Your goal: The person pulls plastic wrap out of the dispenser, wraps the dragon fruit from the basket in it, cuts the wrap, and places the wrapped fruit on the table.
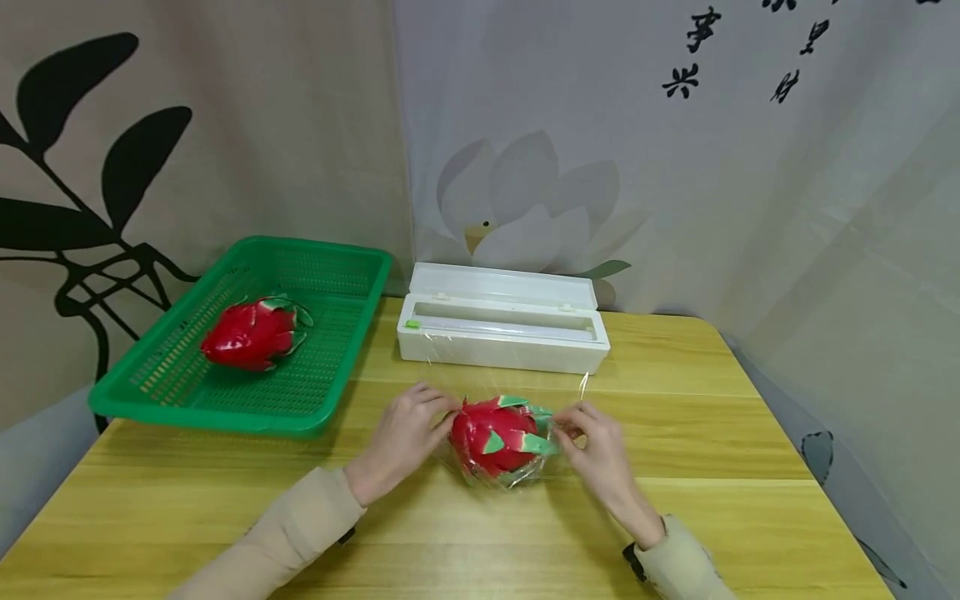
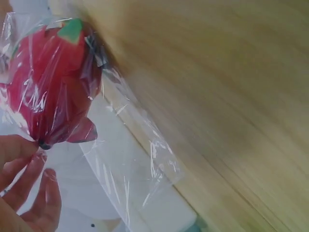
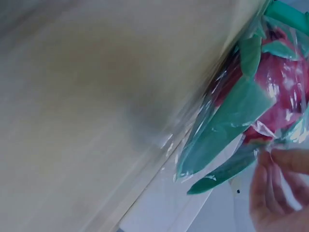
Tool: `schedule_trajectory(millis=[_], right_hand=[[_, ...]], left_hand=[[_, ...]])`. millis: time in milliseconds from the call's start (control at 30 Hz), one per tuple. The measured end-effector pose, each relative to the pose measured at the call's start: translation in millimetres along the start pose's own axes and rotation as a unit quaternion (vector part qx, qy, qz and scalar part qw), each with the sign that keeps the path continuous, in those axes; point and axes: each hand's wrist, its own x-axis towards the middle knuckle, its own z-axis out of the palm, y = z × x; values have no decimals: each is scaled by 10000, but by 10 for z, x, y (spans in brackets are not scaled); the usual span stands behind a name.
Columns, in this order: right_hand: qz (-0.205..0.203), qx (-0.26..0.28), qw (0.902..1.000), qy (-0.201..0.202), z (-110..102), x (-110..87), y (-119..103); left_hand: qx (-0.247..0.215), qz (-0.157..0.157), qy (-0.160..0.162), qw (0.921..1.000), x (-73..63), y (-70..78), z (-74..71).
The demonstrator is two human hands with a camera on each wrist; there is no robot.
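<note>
A red dragon fruit [image 1: 487,435] with green leaf tips sits mid-table, wrapped in clear cling film [image 2: 140,150]. On its left end, my left hand [image 1: 408,433] pinches the film between thumb and fingertips, right at the dark tip seen in the left wrist view. From the other side my right hand [image 1: 597,450] pinches film beside the green leaves [image 3: 231,116]. In the left wrist view a loose sheet of film trails away from the fruit. Creases and shine show where the film lies over the red skin.
Behind the fruit stands a white cling film box [image 1: 502,354] with its lid raised and a roll inside. A green basket [image 1: 202,417] at the left holds another dragon fruit [image 1: 251,335]. Printed curtains hang behind the wooden table [image 1: 712,417].
</note>
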Motion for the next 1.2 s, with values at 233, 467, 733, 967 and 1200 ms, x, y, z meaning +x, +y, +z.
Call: schedule_trajectory(millis=[233,467,733,967,1200], right_hand=[[-799,-55,9932,-841,-48,-55,-64],[-1575,-828,9690,-1714,-195,-172,-53],[-1883,-1106,9644,-1494,-125,-200,-53],[-1515,-1113,9694,-1581,-67,-148,-107],[-1112,-978,9744,-1691,-47,-45,-91]], left_hand=[[-32,429,-932,9947,-111,-42,-30],[-737,-51,-2311,9701,-219,-116,-35],[-1003,-197,-2148,9713,-182,-96,58],[-1774,-533,-1919,9638,-55,-76,110],[-2133,-977,-1912,9531,-7,-91,138]])
